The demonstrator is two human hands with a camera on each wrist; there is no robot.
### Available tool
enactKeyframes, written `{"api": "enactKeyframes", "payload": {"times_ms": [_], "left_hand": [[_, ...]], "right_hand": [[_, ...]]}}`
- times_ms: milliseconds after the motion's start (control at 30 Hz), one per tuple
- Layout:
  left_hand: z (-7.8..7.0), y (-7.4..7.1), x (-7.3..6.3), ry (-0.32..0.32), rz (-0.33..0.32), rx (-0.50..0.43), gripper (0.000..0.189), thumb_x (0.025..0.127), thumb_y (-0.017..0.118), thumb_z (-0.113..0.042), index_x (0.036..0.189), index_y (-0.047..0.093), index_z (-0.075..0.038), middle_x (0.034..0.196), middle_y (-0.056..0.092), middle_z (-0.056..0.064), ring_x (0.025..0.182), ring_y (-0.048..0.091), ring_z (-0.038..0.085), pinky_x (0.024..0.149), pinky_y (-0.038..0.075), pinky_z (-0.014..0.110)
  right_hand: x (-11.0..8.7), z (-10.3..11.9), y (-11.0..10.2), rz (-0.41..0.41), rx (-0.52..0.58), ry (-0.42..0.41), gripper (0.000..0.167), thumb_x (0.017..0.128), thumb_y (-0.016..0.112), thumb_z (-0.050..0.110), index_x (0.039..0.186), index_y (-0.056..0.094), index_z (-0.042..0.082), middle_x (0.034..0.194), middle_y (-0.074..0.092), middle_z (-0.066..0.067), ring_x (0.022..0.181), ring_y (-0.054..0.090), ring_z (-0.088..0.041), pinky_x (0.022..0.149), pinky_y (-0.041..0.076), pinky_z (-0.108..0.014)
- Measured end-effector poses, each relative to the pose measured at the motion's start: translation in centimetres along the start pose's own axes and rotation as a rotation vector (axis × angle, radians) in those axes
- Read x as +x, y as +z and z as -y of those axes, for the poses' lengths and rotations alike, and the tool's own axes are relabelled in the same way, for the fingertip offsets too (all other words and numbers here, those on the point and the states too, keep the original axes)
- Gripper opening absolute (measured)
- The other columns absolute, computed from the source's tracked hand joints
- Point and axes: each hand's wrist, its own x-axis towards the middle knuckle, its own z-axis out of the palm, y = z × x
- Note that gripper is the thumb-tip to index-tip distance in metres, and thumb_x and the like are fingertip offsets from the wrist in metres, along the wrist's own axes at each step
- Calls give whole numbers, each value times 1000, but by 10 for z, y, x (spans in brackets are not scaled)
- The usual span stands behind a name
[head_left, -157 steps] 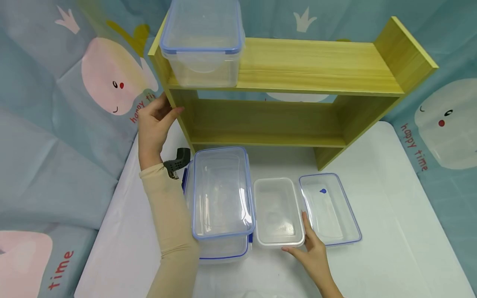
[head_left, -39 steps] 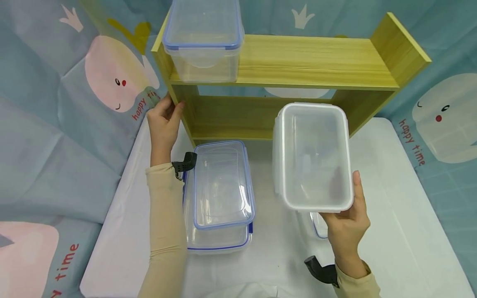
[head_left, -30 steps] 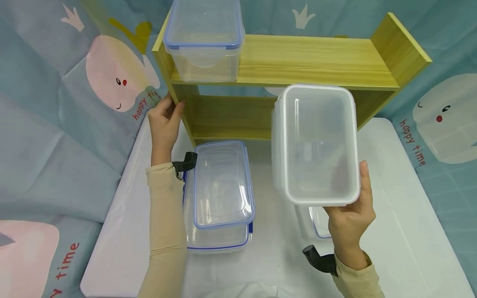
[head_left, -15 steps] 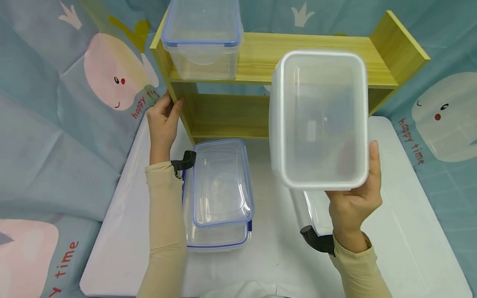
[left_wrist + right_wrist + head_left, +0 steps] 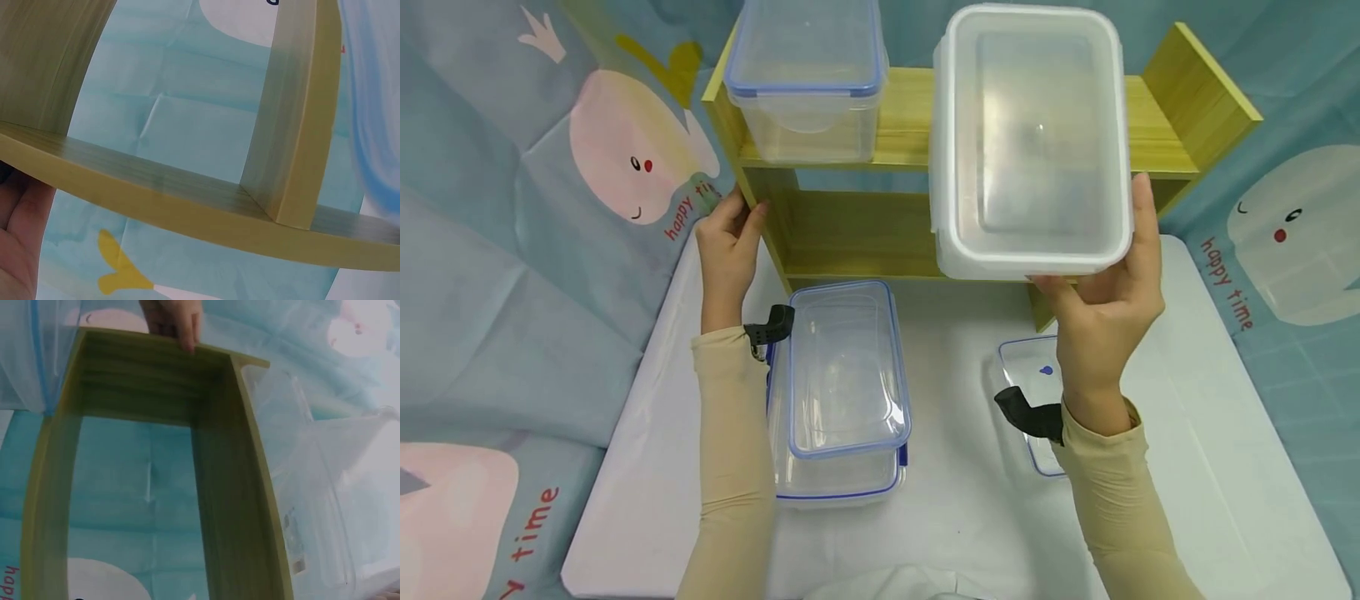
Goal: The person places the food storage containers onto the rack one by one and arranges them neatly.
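Note:
My right hand (image 5: 1105,321) grips a translucent storage box (image 5: 1037,142) with a white rim at its near right corner, thumb up its right side. The box is raised and overlaps the upper board of the wooden shelf unit (image 5: 1000,212) in the head view. With fingers and thumb, my left hand (image 5: 727,250) pinches the front edge of the unit's left side panel; in the right wrist view this left hand (image 5: 175,315) shows at the top. A blue-rimmed box (image 5: 808,108) stands at the left end of the upper board.
On the white table (image 5: 940,517), a clear blue-rimmed box (image 5: 850,367) lies on a larger one (image 5: 835,483), in front of the unit's left part. Another blue-rimmed container (image 5: 1026,354) lies to the right, partly behind my right wrist. Patterned curtains (image 5: 520,300) hang around.
My right hand has lifted the white-rimmed box from the table beside the stack and moved it up and forward to the upper board's height. My left hand keeps its grip on the side panel.

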Motion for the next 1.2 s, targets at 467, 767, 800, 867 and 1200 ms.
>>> {"api": "enactKeyframes", "payload": {"times_ms": [467,767,800,867,1200], "left_hand": [[1,1,-1,3,7,6,25,92,58,-3,114,64,7,106,66,20,92,62,3,84,52,24],[1,0,-2,32,17,23,27,93,57,-5,116,62,8,107,66,21,93,62,2,83,52,23],[0,0,-2,24,15,21,27,93,57,-4,116,62,8,107,66,21,92,62,2,83,52,23],[-1,0,-2,6,12,21,26,93,57,-4,116,63,8,107,66,21,92,62,3,84,52,24],[0,2,-1,-20,-1,8,24,92,58,-3,112,64,9,106,66,21,92,62,3,84,52,25]], "right_hand": [[33,-6,22,-2,56,149,92,61,85,-2,139,36,-8,128,50,-21,107,53,-36,93,48,-37],[47,-7,25,101,-31,198,86,72,69,-3,145,23,-4,130,50,-17,116,50,-31,101,41,-37],[48,-6,25,114,-34,219,87,73,68,-2,146,21,-3,132,49,-17,117,49,-30,102,40,-37],[47,-4,23,131,-41,236,87,73,68,-3,147,20,-3,134,48,-16,119,48,-29,104,38,-36],[35,-2,5,-8,-92,188,46,71,70,-13,115,61,-7,113,62,-21,107,58,-31,96,46,-36]]}}
